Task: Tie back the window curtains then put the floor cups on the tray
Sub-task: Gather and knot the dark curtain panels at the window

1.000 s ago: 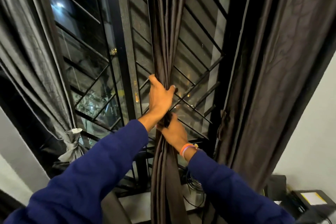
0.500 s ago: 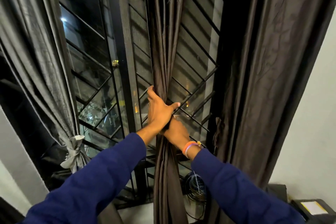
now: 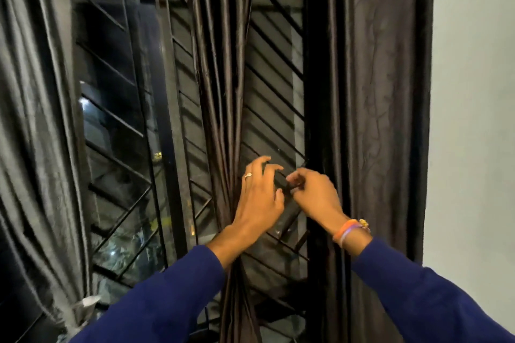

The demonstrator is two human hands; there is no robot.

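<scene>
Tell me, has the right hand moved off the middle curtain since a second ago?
Yes. The right hand has shifted right of the gathered middle curtain, toward the right-hand curtain, pinching a dark strip.

Black window grille (image 3: 117, 131), pale wall (image 3: 473, 92), night outside
</scene>
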